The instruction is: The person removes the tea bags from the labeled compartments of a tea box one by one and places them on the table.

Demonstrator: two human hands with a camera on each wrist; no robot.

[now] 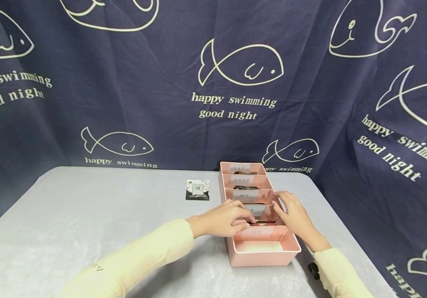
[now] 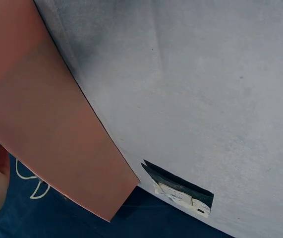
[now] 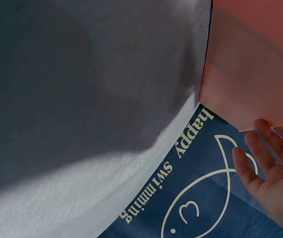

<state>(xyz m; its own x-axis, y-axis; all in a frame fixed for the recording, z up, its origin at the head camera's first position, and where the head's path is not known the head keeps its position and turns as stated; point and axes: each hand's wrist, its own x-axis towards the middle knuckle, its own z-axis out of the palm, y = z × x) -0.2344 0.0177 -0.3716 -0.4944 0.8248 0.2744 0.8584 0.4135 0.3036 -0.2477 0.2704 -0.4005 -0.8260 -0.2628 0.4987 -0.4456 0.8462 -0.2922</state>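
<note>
A long pink divided box [image 1: 265, 260] with paper labels in Chinese stands lengthwise before me. My left hand [image 1: 225, 218] reaches over its left side, fingers curled down. Its thumb and fingertips pinch the left end of a dark reddish tea sachet [image 1: 265, 222] in the compartment second from the front. Lower parts of the sachet are hidden inside the box. At the right side, my right hand [image 1: 294, 213] rests its fingers [image 3: 261, 146] along the rim, holding nothing. In the left wrist view, the box's outer wall [image 2: 57, 129] covers much of the left side.
A silver and black sachet [image 1: 197, 190] lies on the grey tabletop [image 1: 105, 215], left of the box. Dark sachets [image 1: 246, 188] stand in the rear compartments. A small black object [image 1: 313, 271] is by the right wrist. A navy fish-print curtain [image 1: 176, 82] hangs behind.
</note>
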